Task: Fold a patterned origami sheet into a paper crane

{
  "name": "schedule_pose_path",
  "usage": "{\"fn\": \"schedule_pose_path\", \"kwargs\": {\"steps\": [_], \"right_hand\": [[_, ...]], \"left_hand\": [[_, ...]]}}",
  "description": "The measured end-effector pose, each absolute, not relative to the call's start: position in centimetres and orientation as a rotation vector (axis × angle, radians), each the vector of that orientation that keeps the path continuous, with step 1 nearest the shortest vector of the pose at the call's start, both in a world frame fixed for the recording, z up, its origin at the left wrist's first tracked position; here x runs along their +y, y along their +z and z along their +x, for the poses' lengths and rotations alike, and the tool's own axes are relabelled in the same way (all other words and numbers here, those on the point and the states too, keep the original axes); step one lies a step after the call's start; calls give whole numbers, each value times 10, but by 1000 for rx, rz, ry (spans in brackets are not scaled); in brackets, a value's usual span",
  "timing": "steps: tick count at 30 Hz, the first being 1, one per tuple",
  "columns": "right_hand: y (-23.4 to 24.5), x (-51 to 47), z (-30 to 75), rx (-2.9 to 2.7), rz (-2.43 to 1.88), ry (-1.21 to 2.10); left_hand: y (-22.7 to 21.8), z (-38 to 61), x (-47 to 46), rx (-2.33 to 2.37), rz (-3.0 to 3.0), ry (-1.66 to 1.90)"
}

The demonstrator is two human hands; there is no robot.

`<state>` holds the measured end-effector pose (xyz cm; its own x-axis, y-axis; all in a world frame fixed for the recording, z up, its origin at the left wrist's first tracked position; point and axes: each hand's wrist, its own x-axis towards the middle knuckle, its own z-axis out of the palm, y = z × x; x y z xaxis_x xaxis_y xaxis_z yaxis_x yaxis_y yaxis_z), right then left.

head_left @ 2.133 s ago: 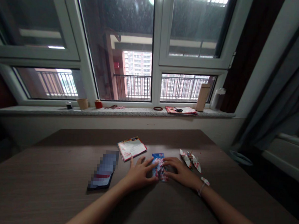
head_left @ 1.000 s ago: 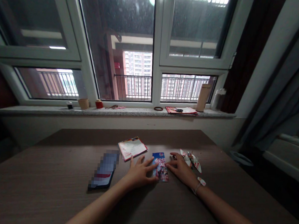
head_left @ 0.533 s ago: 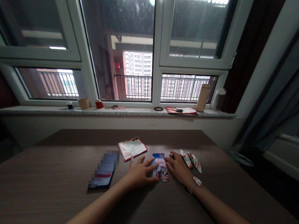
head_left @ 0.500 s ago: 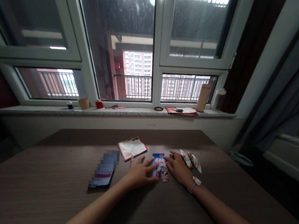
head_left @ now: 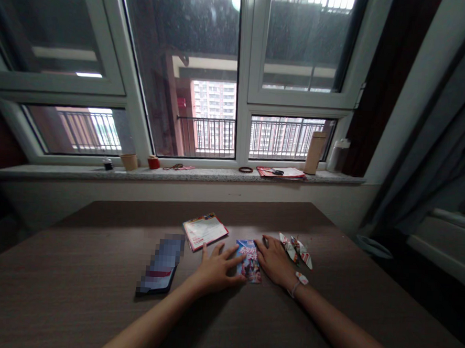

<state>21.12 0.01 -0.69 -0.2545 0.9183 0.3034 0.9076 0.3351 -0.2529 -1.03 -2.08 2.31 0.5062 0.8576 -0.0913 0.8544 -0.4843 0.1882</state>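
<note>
A small colourful printed card [head_left: 249, 263], blue at the top and pink below, lies on the brown table between my two hands. My left hand [head_left: 219, 267] rests at its left side with fingers spread, the fingertips over the card's edge. On the other side my right hand [head_left: 274, 258] lies flat, fingers stretched out, its fingertips at the card's right edge. Neither hand grips anything. Behind my left hand sits a stack of white-and-red printed sheets [head_left: 205, 231]. Folded paper pieces [head_left: 296, 250] lie just beyond my right hand.
A phone [head_left: 161, 267] lies left of my left arm on the table [head_left: 73, 269]. The windowsill [head_left: 212, 177] behind holds a paper cup [head_left: 129, 162], a red spool [head_left: 153, 162], a dark ring [head_left: 245, 169], red papers with scissors [head_left: 279, 172], and a tan bottle [head_left: 314, 153].
The card's face looks different: its bold white lettering on blue has given way to a paler pink-and-blue picture. My right hand has shifted slightly left; my left hand stays nearly still.
</note>
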Motion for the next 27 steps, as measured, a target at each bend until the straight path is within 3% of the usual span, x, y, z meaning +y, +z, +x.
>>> {"fn": "schedule_pose_path", "kwargs": {"steps": [27], "right_hand": [[-1,1,222,-2241,-1361,229]], "left_hand": [[35,-19,-17,1335,2557,-84]]}}
